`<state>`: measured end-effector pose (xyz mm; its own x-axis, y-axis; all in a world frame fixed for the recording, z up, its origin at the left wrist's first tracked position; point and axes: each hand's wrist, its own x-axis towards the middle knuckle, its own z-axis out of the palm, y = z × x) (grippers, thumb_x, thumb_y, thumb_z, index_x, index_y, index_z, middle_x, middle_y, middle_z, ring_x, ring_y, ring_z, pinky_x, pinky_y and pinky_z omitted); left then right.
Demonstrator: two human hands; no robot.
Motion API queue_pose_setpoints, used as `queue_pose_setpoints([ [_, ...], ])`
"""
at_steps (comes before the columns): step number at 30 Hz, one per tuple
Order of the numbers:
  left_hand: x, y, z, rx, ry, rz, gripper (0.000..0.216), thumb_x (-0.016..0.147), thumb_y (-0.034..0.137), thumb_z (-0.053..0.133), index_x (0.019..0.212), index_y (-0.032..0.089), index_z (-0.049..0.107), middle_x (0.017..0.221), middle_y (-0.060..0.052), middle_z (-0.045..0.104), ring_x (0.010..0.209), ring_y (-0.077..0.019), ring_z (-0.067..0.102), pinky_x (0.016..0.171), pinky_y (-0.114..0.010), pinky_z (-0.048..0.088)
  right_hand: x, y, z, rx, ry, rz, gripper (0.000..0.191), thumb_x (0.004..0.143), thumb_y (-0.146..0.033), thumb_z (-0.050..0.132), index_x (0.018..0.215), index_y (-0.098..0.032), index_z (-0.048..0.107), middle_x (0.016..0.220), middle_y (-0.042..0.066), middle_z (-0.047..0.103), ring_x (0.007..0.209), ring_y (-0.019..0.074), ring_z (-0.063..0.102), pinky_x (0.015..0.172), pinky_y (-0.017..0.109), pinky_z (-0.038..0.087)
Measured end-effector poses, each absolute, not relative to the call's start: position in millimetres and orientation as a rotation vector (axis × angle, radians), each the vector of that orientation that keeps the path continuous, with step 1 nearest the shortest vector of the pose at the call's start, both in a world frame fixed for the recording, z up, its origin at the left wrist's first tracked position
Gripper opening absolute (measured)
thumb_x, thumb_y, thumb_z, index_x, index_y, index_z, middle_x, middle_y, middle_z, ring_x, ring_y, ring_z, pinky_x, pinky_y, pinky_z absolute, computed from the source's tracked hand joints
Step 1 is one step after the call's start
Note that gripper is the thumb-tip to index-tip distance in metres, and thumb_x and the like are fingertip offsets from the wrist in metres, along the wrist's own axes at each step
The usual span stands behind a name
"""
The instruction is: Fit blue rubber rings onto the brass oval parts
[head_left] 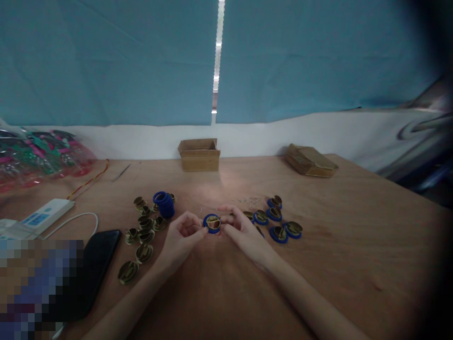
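My left hand (182, 236) and my right hand (240, 229) meet at the middle of the wooden table (354, 245), both pinching one brass disc with a blue ring around it (212, 223). To the left lie several bare brass discs (141, 236) and a stack of blue rings (163, 203). To the right, just past my right hand, sit several brass discs fitted with blue rings (278, 222).
A black phone (95, 264) lies at the left front, beside a white power strip (42, 216) with its cable. A small open cardboard box (199, 154) and a flat cardboard box (310, 160) stand at the back. Pink and green packets (38, 158) fill the far left.
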<state>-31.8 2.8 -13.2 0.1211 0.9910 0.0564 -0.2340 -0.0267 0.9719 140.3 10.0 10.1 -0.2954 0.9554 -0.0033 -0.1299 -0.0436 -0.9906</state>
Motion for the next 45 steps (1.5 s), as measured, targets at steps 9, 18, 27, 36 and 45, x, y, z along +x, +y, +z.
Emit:
queue_pose_setpoints([
  [9, -31, 6, -8, 1.162, 0.918, 1.189, 0.034, 0.073, 0.026, 0.070, 0.103, 0.017, 0.057, 0.102, -0.008, 0.069, 0.094, -0.0191, 0.066, 0.085, -0.033, 0.051, 139, 9, 2, -1.029, -1.552, 1.146, 0.029, 0.081, -0.015, 0.051, 0.108, -0.021, 0.045, 0.089, 0.002, 0.065, 0.081, 0.0158, 0.064, 0.073, 0.031, 0.051],
  [18, -32, 10, -16, 1.095, 0.901, 1.183, 0.045, 0.079, 0.031, 0.064, 0.119, 0.017, 0.049, 0.113, -0.012, 0.068, 0.103, -0.0213, 0.065, 0.091, -0.036, 0.050, 139, 9, -3, -1.056, -1.861, 0.742, 0.023, 0.085, -0.012, 0.047, 0.105, -0.022, 0.053, 0.097, 0.005, 0.064, 0.086, 0.0172, 0.061, 0.074, 0.031, 0.050],
  [27, -27, 6, -15, 1.119, 1.010, 1.229, 0.048, 0.067, 0.023, 0.075, 0.111, 0.015, 0.057, 0.119, -0.013, 0.064, 0.112, -0.0219, 0.060, 0.101, -0.038, 0.044, 141, 6, 0, -0.952, -2.044, 0.498, 0.028, 0.089, -0.009, 0.042, 0.108, -0.025, 0.055, 0.104, 0.007, 0.062, 0.099, 0.0208, 0.058, 0.085, 0.037, 0.047],
  [36, -31, 9, -23, 1.083, 0.943, 1.045, 0.040, 0.070, 0.029, 0.073, 0.106, 0.014, 0.065, 0.109, -0.010, 0.070, 0.100, -0.0218, 0.065, 0.096, -0.038, 0.046, 140, 7, -5, -0.873, -2.026, 0.419, 0.030, 0.087, -0.005, 0.042, 0.106, -0.023, 0.056, 0.101, 0.004, 0.065, 0.096, 0.0186, 0.060, 0.083, 0.033, 0.048],
  [45, -33, 12, -22, 1.175, 0.990, 1.086, 0.039, 0.069, 0.023, 0.074, 0.103, 0.016, 0.058, 0.104, -0.007, 0.069, 0.098, -0.0183, 0.063, 0.094, -0.035, 0.045, 167, 20, 20, -1.157, -1.853, 0.050, 0.017, 0.082, -0.008, 0.048, 0.088, -0.019, 0.058, 0.082, 0.004, 0.063, 0.078, 0.0184, 0.060, 0.071, 0.030, 0.046],
])
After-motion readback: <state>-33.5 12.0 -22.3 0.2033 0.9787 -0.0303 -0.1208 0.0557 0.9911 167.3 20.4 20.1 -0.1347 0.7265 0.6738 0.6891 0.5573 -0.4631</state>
